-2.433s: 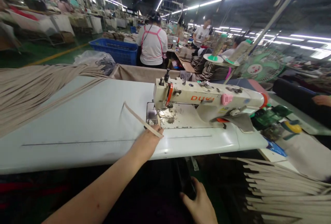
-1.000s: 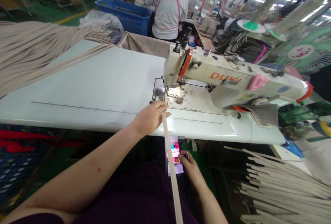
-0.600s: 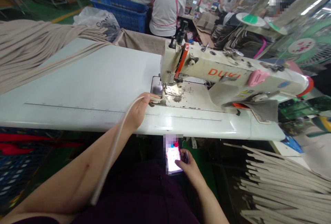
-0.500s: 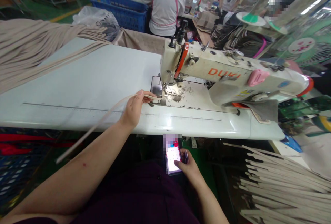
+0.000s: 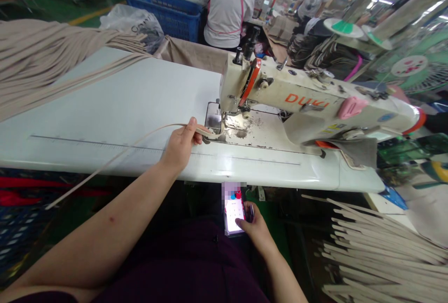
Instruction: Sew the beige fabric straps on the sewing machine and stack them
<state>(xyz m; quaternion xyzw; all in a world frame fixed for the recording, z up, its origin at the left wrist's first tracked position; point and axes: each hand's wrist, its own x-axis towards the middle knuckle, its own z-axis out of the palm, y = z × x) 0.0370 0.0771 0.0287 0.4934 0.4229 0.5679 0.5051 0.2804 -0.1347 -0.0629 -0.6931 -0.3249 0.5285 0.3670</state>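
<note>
My left hand pinches a narrow beige fabric strip between thumb and fingers, just left of the sewing machine's needle area. One end of the strip bends up at the presser foot of the sewing machine; its other end trails left over the table edge and my forearm. Below the table, my right hand is closed round a smartphone with a lit screen. My right thumb rests on that screen.
Long beige strips are heaped on the left of the white table. More strips hang at lower right. A blue crate and a person in white are behind the table. A fan stands at right.
The strip's trailing end has swung left and up, and its part near the machine bows more. My left fingers have shifted slightly. My right hand stays on the smartphone.
</note>
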